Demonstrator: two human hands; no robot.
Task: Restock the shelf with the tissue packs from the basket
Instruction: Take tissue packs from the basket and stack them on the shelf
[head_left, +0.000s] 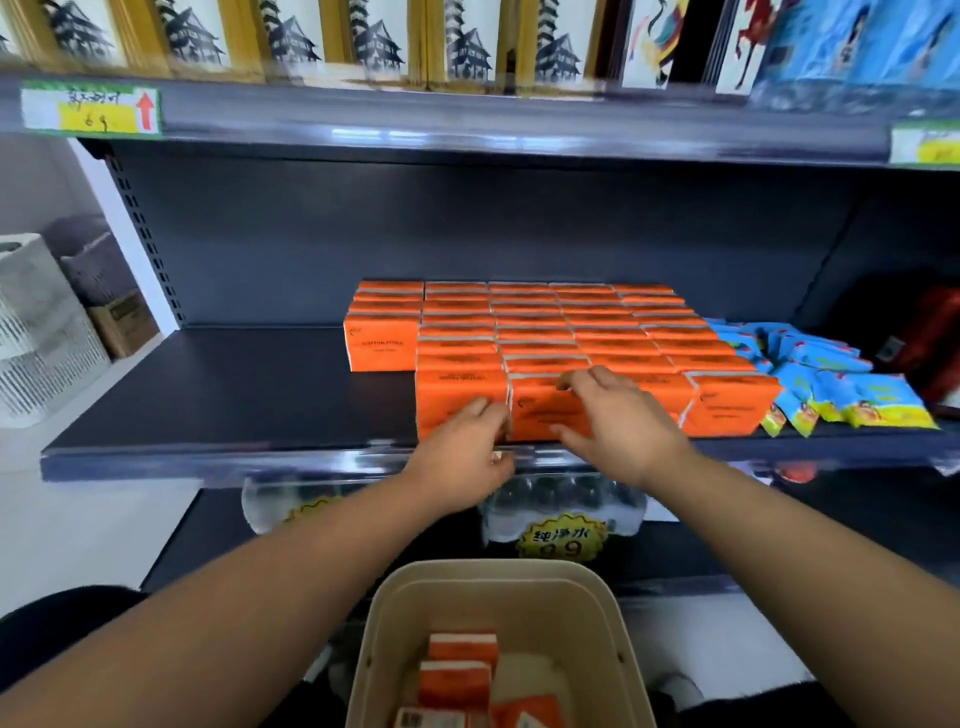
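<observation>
Both hands on one orange front pack (545, 413), front row of the tissue block (540, 332), mid-frame on the dark shelf (208, 395).

Right hand (631, 423): fingers curled over the pack's top edge, thumb low on its face, so it's pinching it. Left hand (465, 454): fingers bent at the pack's left edge, at the seam with the neighbouring pack. Frame is smeared there, so I can't tell if it's gripping or just nudging it square.

The pack stands on edge with its face toward the camera and its long axis left-right, in line with its row. Looks like final seating.

Next move turns on this:
- The basket (493, 574) is bottom centre, straight below the hands and between the forearms.
- The leftover packs (457, 670) sit left of the basket's middle, so the left hand is probably nearer.
- The leftmost column stops short of the front row. That open slot is to the left of the left hand, which suits the same hand.

Blue sachets (810, 374) lie just beside the block on the right, so there's no room that side.
</observation>
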